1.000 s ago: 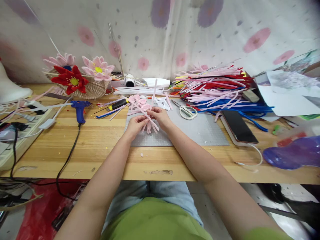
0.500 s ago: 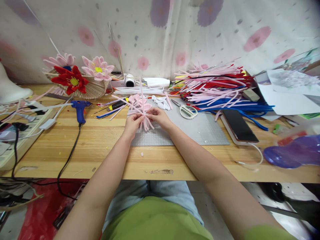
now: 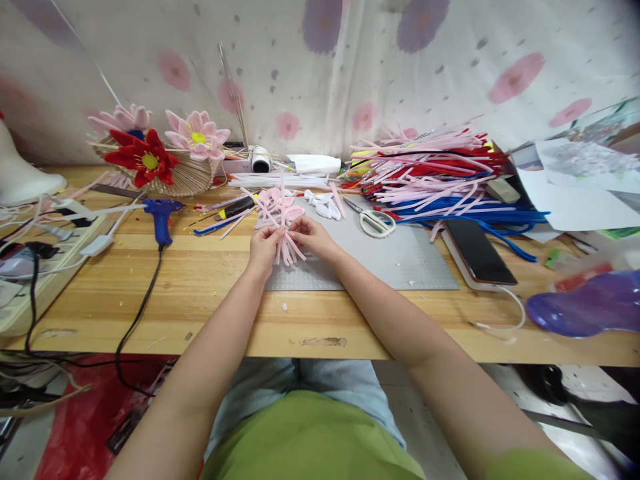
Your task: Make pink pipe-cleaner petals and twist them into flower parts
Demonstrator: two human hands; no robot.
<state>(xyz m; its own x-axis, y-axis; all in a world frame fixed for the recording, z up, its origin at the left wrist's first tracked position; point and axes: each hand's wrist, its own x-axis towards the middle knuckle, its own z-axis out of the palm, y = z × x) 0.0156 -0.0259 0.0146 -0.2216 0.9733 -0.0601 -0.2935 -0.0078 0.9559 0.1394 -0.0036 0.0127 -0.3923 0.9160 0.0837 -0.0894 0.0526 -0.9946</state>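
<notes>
Pink pipe cleaners are pinched between my two hands above the grey cutting mat, their ends fanning out below and above my fingers. My left hand is closed on them from the left. From the right, my right hand has its fingertips closed on the same bunch. Just behind my hands lie pink petal shapes of bent pipe cleaner. White petal shapes rest beside them, and scissors lie farther right on the mat.
At left a blue glue gun stands by a power strip. Finished flowers sit behind it. A large pipe cleaner pile lies at back right, near a phone and a purple item.
The pink pipe cleaners have shifted in my fingers: the lower ends are bunched closer together and the long upper left strand points more steeply. Both hands stay in nearly the same place.
</notes>
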